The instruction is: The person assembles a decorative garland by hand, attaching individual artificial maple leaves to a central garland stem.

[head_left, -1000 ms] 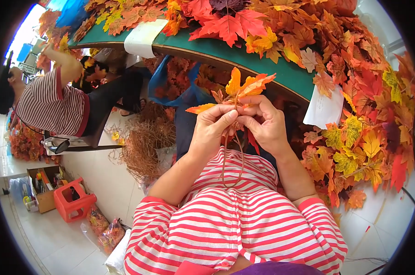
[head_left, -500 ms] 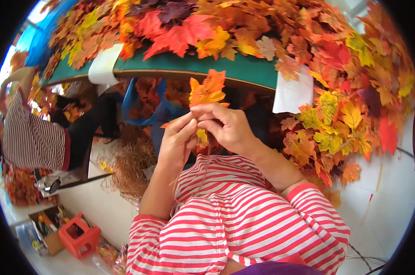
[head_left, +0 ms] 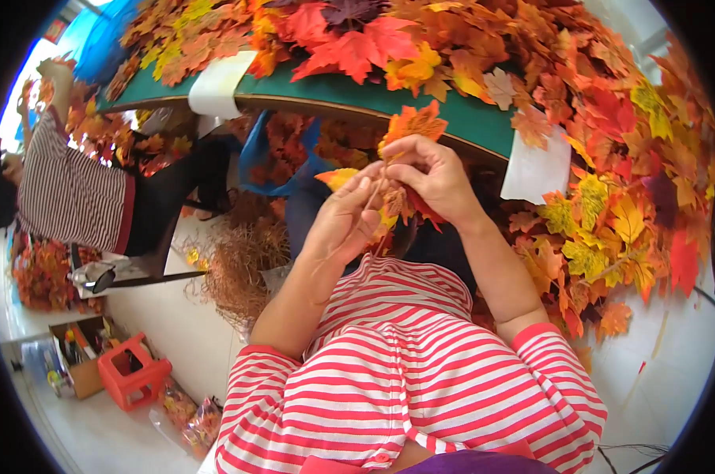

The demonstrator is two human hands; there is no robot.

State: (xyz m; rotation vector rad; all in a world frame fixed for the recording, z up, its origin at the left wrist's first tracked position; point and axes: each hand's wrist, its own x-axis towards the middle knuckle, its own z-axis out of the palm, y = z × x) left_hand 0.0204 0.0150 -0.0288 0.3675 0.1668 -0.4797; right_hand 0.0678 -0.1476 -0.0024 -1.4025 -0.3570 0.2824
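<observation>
My two hands meet in front of my chest over a small bunch of artificial maple leaves (head_left: 417,125) in orange, yellow and red. My left hand (head_left: 343,220) is closed with its fingertips on a thin brown stem (head_left: 380,189), which trails down toward my shirt. My right hand (head_left: 436,180) pinches the bunch between thumb and forefinger, just under the upper orange leaf. A yellow-orange leaf (head_left: 339,178) sticks out above my left hand. Smaller leaves (head_left: 395,204) hang between the palms, partly hidden by the fingers.
A green table (head_left: 302,94) heaped with artificial leaves (head_left: 484,43) stands ahead, with more spilling down its right side. A bundle of thin brown stems (head_left: 243,261) sits at left on the floor. A red stool (head_left: 133,373) and a cardboard box (head_left: 84,371) are lower left. Another person (head_left: 77,186) sits far left.
Both hands have shifted right in the picture, as has much of the surroundings. The bunch has turned, and more leaves show between my hands. The other person's arm is raised higher.
</observation>
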